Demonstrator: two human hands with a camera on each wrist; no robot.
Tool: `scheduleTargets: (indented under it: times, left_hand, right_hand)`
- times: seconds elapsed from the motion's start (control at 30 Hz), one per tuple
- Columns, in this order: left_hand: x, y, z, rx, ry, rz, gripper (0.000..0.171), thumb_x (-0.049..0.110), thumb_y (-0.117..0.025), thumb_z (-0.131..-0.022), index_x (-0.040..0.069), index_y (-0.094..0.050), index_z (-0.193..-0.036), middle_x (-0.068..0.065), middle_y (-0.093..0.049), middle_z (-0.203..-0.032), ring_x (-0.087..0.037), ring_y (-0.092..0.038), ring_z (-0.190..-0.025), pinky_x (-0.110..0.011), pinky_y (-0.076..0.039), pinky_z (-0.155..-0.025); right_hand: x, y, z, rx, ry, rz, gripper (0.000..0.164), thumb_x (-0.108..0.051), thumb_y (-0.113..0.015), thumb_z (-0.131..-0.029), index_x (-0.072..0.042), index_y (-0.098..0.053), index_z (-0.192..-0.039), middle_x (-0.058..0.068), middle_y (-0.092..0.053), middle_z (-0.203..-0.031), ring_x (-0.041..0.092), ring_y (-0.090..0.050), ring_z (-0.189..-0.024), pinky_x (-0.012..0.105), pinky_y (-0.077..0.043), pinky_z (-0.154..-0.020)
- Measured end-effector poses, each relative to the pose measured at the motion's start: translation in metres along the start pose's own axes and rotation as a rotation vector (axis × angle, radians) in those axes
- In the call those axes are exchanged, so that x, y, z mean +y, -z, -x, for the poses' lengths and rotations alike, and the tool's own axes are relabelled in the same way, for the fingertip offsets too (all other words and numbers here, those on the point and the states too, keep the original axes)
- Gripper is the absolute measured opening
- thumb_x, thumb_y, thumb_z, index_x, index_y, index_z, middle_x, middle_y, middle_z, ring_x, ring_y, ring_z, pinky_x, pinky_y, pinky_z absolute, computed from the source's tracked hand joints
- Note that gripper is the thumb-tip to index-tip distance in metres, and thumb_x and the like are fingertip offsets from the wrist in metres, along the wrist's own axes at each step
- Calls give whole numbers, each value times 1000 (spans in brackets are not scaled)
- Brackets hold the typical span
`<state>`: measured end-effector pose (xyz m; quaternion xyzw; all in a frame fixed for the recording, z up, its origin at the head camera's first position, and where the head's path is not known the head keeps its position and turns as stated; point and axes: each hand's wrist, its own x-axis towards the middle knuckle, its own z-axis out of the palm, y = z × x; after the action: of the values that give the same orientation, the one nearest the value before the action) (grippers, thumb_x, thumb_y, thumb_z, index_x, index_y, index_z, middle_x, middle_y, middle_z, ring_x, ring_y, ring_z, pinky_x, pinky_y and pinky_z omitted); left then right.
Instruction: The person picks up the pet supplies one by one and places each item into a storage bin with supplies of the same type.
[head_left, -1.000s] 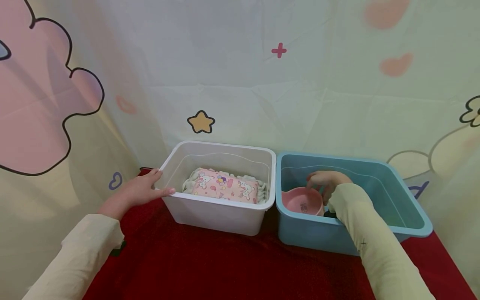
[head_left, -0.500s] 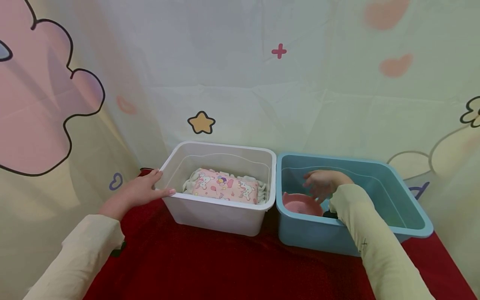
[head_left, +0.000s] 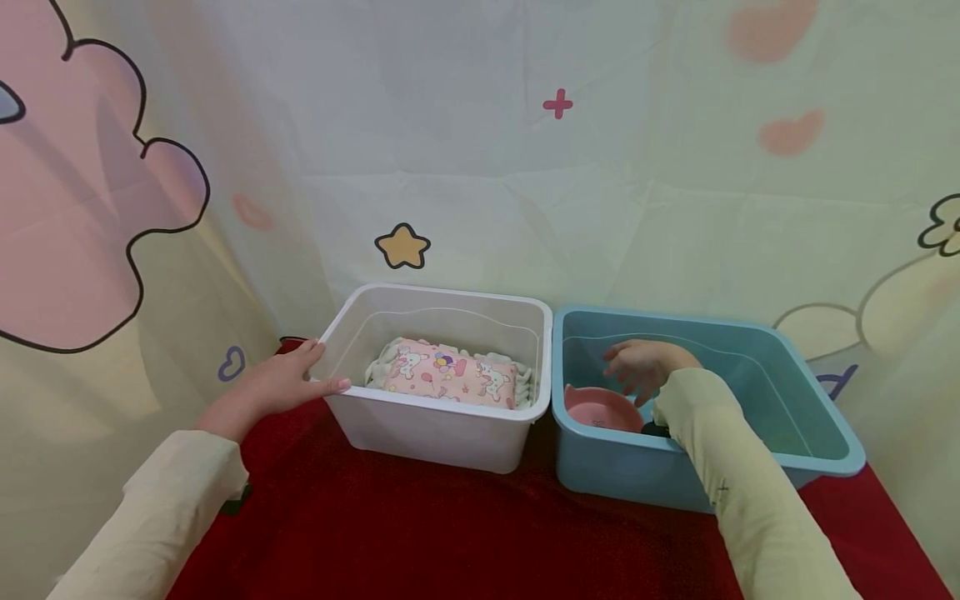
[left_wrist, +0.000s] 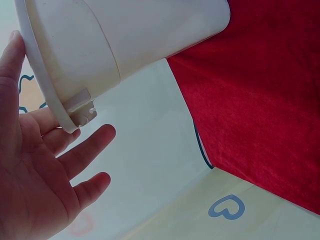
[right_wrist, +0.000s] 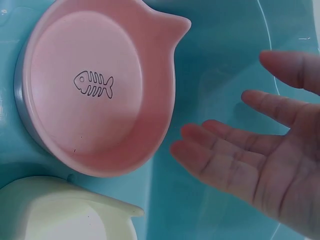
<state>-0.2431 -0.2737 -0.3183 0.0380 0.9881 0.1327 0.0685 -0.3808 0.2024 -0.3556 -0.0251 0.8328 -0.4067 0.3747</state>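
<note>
My left hand (head_left: 281,382) rests on the left rim of a white plastic bin (head_left: 442,433), fingers spread; the left wrist view shows its fingers (left_wrist: 86,154) mostly straight at the rim. In the white bin lies a pink printed cushion-like bundle (head_left: 453,377) with white ruffled edges. Inside the blue bin (head_left: 637,479), my right hand (head_left: 651,367) hovers with loosely spread fingers, holding nothing. Beside those fingertips sits a pink pet bowl (right_wrist: 90,125) with a pointed ear and a fishbone print. A pale cream bowl (right_wrist: 70,215) shows partly below it in the right wrist view.
Both bins stand side by side on a red cloth (head_left: 450,533). Behind them hangs a pale curtain (head_left: 480,225) printed with a star, hearts and clouds. A small dark object (head_left: 656,430) shows near my right sleeve at the blue bin's front rim.
The pink bowl, earlier higher and tipped with my right hand at its rim, now sits lower in the blue bin. My right hand has let go and shifted slightly left. The left hand stays put.
</note>
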Motion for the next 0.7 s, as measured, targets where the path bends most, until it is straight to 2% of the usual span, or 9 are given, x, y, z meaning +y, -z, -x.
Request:
scheduleTargets:
  times: [0.2, 0.47, 0.7]
  left_hand:
    - [1, 1, 0, 6, -15, -6, 98, 69, -44, -75, -1, -19, -139, -27, -17, -143, -45, -32, -123, -62, -30, -93]
    - [3, 4, 2, 12, -35, -22, 94, 65, -46, -77, -3, -21, -138, -29, -18, -142, -46, -29, -124, -59, -30, -94]
    - [3, 6, 0, -17, -18, -35, 96, 66, -46, -76, -3, -21, -138, -29, -19, -142, -47, -29, -123, -61, -31, -92]
  right_hand:
    - [0, 2, 3, 25, 30, 63, 62, -20, -48, -88, -2, -18, -139, 29, -26, -138, 47, -35, -120, 50, -46, -83]
    - [0, 5, 9, 82, 99, 132, 58, -20, -47, -88, -1, -24, -137, 27, -30, -136, 43, -41, -117, 47, -47, -84]
    - [-2, 10, 18, 142, 135, 185, 53, -18, -46, -88, -1, -29, -136, 26, -35, -134, 40, -47, -112, 46, -47, -85]
